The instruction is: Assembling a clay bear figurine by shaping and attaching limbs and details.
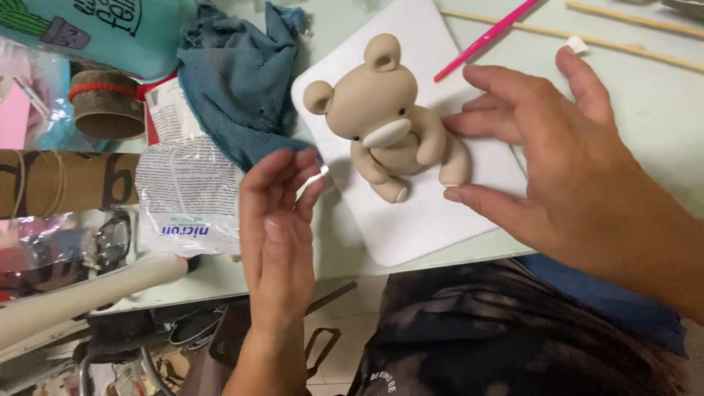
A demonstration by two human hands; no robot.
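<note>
A beige clay bear lies on its back on a white mat, head toward the upper left, its pale muzzle facing up and one foot sole showing white. The mat sits tilted on a pale green surface. The right hand is spread wide over the mat's right part, palm down, fingers touching the bear's side and leg; it holds nothing. The left hand is upright just left of the mat, fingers loosely curled, pinching a small white bit of clay between thumb and fingertips, near the bear's lower leg but apart from it. Behind the left hand a blue cloth lies crumpled, overlapping the mat's left edge. A clear plastic bag lies beside the cloth, and a cardboard roll with a red band stands farther left. A pink tool lies across the mat's top corner, with thin wooden sticks on the surface beyond it, and a small white lump by the right fingertip.
</note>
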